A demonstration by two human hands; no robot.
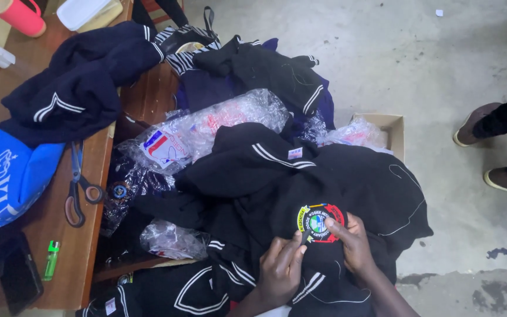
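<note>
A round multicoloured embroidered badge [319,223] lies on a dark navy sweater [300,176] with white stripe trim, on top of a heap of similar garments. My left hand [281,269] pinches the badge's lower left edge with its fingertips. My right hand [354,243] rests on the sweater, fingers pressing the badge's right edge. Both hands hold the badge flat against the cloth.
Crumpled clear plastic bags [206,132] lie among the sweaters. A wooden table [60,258] at left carries scissors [77,188], a green lighter [51,259], a phone [16,270], a blue bag [4,182] and a red cup [20,16]. A cardboard box [391,132] stands behind. Another person's shoes [488,147] stand on the concrete floor at right.
</note>
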